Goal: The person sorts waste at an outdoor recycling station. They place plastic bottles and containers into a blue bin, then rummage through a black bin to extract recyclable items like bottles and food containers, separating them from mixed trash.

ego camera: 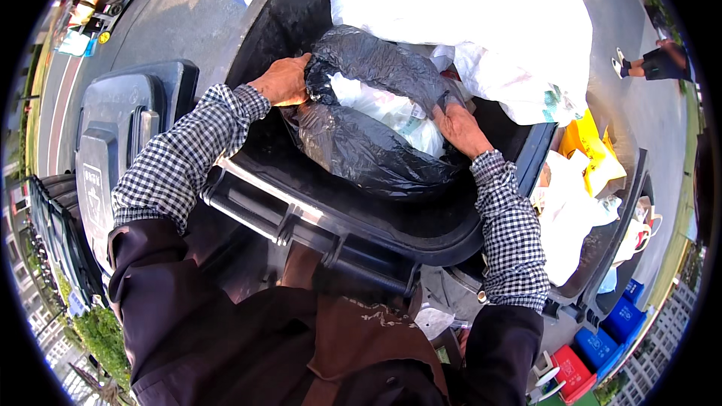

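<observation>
In front of me stands a black wheeled rubbish bin [316, 203] with a handle bar along its near side. Inside it is a black plastic bag [361, 146], its mouth spread wide. Through that opening I see white plastic bags [389, 104] and other light-coloured waste. My left hand [285, 82] grips the black bag's rim at the left. At the right side of the rim, my right hand [459, 127] pinches the film. Large white sacks [479, 22], overexposed, lie across the bin's far right part. The black bag's underside is hidden.
A closed grey bin [121, 124] stands to my left. On the right, another bin holds white bags and a yellow bag [592, 152]. Red [572, 372] and blue bins [598, 347] stand at lower right. A person [657, 62] is on the pavement; a loaded cart [93, 17] is upper left.
</observation>
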`<control>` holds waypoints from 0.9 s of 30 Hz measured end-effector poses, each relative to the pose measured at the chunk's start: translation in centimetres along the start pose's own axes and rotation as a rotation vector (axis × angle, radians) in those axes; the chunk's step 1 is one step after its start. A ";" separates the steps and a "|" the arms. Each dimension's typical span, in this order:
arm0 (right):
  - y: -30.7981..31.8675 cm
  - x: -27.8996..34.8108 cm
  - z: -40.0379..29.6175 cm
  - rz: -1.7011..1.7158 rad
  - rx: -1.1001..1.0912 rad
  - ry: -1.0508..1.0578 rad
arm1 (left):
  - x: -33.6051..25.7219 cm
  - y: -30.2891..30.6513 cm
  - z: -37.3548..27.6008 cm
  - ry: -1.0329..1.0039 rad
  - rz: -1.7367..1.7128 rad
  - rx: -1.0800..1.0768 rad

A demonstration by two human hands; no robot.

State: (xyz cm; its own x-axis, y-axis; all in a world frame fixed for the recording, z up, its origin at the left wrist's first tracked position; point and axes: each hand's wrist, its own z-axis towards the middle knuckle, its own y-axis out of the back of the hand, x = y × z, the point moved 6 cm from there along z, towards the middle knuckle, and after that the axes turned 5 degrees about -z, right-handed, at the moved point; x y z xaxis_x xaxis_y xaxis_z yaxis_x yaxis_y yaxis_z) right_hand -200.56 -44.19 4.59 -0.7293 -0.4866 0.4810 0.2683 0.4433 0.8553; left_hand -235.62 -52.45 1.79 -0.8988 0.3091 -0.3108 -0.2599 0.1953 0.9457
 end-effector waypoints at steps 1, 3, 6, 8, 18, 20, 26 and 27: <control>-0.3 0.2 0.0 0.001 0.034 -0.026 | 0.7 -0.4 -0.4 0.069 -0.004 0.012; -0.6 0.5 0.1 -0.002 0.098 -0.083 | 1.5 -1.2 0.7 0.144 0.030 0.129; 1.3 3.8 -0.9 0.032 0.257 -0.050 | 0.6 -0.8 3.9 0.298 0.071 0.074; 2.9 4.2 -1.6 0.270 0.196 -0.122 | 3.2 -2.3 5.3 0.283 0.023 -0.024; 9.0 12.1 -11.8 0.413 0.022 -0.124 | 1.9 0.2 9.7 0.701 0.066 0.025; 5.0 14.4 -12.2 0.012 0.167 0.134 | 0.2 0.9 9.9 0.602 0.072 0.200; -2.3 12.4 -9.4 -0.452 0.132 0.059 | -0.9 6.1 3.4 0.517 -0.206 -0.043; -1.9 12.7 -8.5 -0.517 0.065 0.082 | -1.3 6.0 1.1 0.492 -0.176 0.012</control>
State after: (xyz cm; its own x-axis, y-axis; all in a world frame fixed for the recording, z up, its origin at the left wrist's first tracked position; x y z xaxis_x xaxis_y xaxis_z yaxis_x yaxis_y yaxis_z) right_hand -204.94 -57.61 10.69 -0.7036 -0.7104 0.0156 -0.1549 0.1747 0.9724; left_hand -235.63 -50.61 7.73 -0.9022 -0.2026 -0.3807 -0.4204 0.2168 0.8810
